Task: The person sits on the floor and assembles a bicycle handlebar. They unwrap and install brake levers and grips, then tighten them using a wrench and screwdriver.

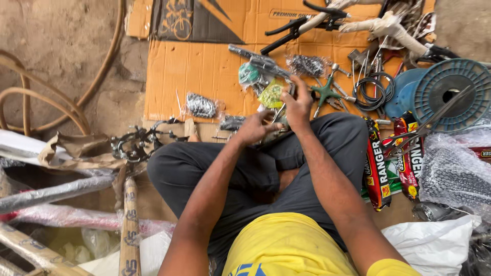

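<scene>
Basically, a person sits cross-legged on the ground with both hands raised over the knees, working on a small metal part. The left hand is clenched around the near end of that part, fingers curled; what sort of part it is can't be told, it's mostly hidden. The right hand sits just above and beyond it, fingers pinched down on a thin metal rod that sticks up out of the part beside a yellow-green plastic bag.

The part lies between the two hands, low, over the dark trousers. Its long axis seems to run from the left hand up and away toward the cardboard sheet, tilted a bit right. The rod points away from the body. The right hand is nearer the far end, the left nearer the body end.

Around: small bags of hardware on the cardboard, a green three-way wrench, a coil of black cable, a blue spool, scissors on red packets, and a chain ring left of the knee.
</scene>
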